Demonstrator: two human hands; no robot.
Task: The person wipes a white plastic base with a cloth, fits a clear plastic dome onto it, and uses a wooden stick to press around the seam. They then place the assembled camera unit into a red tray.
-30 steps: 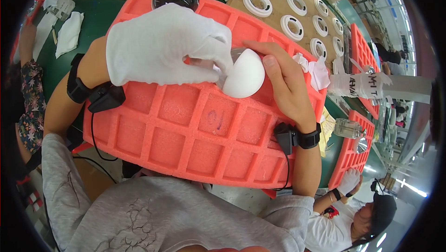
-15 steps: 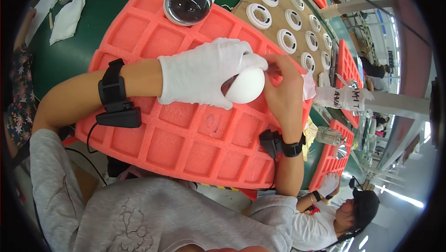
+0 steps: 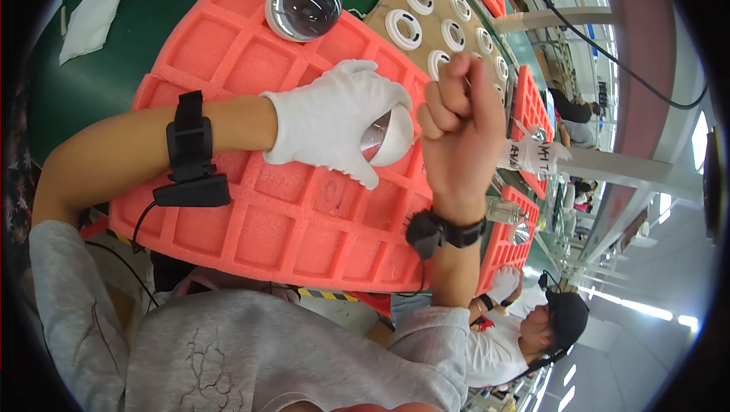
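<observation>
A white dome [image 3: 400, 138] with a clear side is held above the compartmented red tray [image 3: 262, 241], toward its right edge. The gloved left hand [image 3: 334, 115] has it in a part-closed, cupped grip, fingers over the far side and thumb along the near one. Just beside it, over the tray's right edge, the bare right hand [image 3: 460, 127] is raised with its fingers curled in; whether that grip pinches anything, I cannot tell. A clear glass dome [image 3: 304, 7] sits at the tray's far edge. Beyond that edge, to the right, white rings [image 3: 392, 28] stand in rows on brown cardboard [image 3: 431, 24]. Off the tray's left edge, a white cloth [image 3: 93, 20] lies on the green bench [image 3: 160, 1].
</observation>
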